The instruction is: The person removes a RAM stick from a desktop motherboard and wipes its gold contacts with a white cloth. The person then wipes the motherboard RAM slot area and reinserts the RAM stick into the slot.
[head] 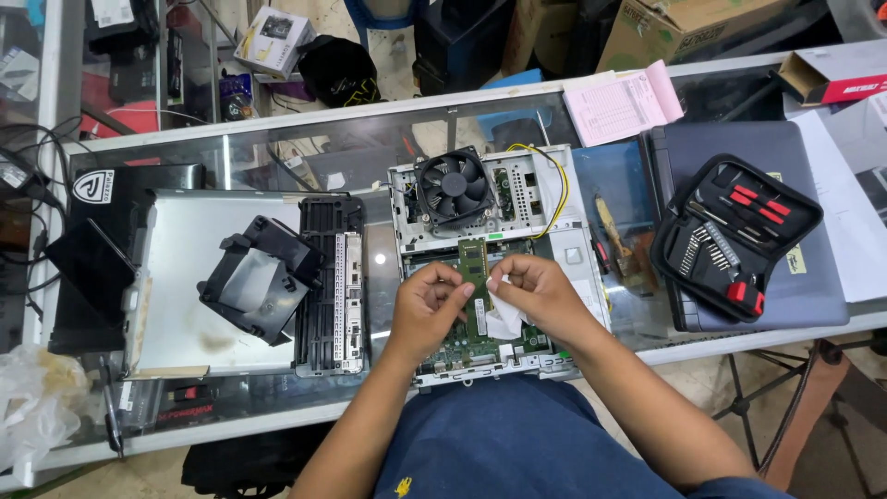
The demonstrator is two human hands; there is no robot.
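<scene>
An opened small desktop computer chassis lies on the glass counter, with a black round cooling fan at its far end and a green motherboard near me. My left hand pinches a green memory stick that stands lengthwise over the board. My right hand holds a white tissue against the stick's right side. A yellow cable loops along the chassis's right edge.
A silver case cover with a black plastic duct and a black drive cage lie to the left. At the right, an open black screwdriver kit rests on a grey laptop. A pink paper pad sits behind.
</scene>
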